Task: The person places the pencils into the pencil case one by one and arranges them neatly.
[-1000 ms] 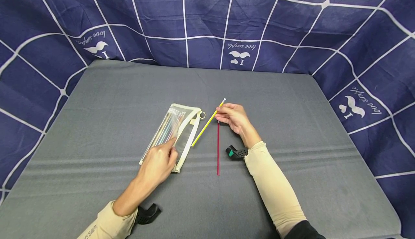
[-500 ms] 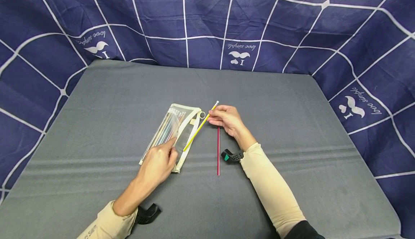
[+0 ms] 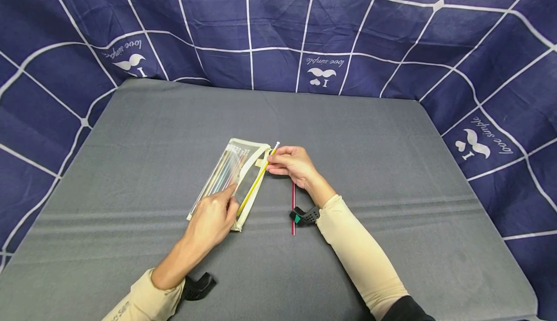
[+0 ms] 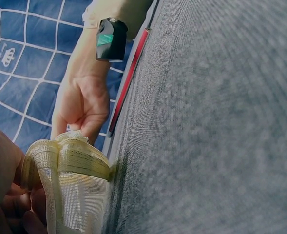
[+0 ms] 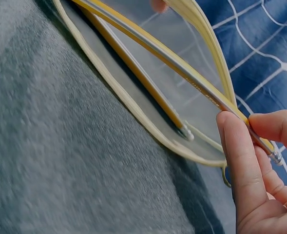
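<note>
A mesh pencil case [image 3: 261, 162] with a cream zip edge lies on the table, its mouth gaping toward the right. Several pencils [image 3: 221, 173] show through its mesh. My left hand [image 3: 213, 217] holds the case by its near part, index finger stretched along the lip. Between thumb and fingers, my right hand [image 3: 293, 166] pinches a yellow pencil [image 3: 254, 188] near its eraser end. In the right wrist view the yellow pencil [image 5: 182, 68] slants into the open mouth, above another pencil [image 5: 138, 73] inside. A red pencil [image 3: 293, 195] lies under the right wrist, partly covered.
The grey cloth-covered table [image 3: 383, 147] spreads around the case. A blue curtain with white lines [image 3: 278, 26] hangs behind and at both sides. Black wrist cameras [image 3: 304, 215] jut from both sleeves, the right one overlapping the red pencil in the head view.
My right hand has moved left and slightly nearer, taking the yellow pencil from beside the case into its mouth. The left hand and the case have stayed put.
</note>
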Demonstrator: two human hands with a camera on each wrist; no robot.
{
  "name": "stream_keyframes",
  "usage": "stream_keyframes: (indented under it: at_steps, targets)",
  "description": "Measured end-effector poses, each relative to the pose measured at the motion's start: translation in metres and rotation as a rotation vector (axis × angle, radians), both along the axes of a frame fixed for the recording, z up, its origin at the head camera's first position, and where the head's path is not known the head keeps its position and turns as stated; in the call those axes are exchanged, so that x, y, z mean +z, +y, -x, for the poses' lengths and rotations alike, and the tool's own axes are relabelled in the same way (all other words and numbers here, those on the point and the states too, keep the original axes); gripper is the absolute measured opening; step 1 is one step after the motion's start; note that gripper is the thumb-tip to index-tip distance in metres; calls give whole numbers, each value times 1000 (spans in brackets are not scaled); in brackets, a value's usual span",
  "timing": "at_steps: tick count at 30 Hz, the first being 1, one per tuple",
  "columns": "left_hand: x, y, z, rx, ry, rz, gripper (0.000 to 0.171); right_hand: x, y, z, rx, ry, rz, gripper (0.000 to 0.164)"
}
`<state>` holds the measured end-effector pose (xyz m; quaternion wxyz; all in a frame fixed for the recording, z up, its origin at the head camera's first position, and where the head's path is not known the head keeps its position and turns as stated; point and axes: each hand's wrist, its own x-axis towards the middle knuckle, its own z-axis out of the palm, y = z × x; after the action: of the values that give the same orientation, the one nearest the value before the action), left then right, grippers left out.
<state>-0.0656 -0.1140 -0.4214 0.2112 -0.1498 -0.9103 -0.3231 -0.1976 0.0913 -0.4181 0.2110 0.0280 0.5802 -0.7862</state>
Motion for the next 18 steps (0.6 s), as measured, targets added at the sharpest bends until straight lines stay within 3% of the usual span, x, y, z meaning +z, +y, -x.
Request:
stream_keyframes:
  at_steps: [18]
  targets:
    - [-1, 0, 0, -3, 15, -6, 34, -2, -18, -10, 61, -111, -59, 14]
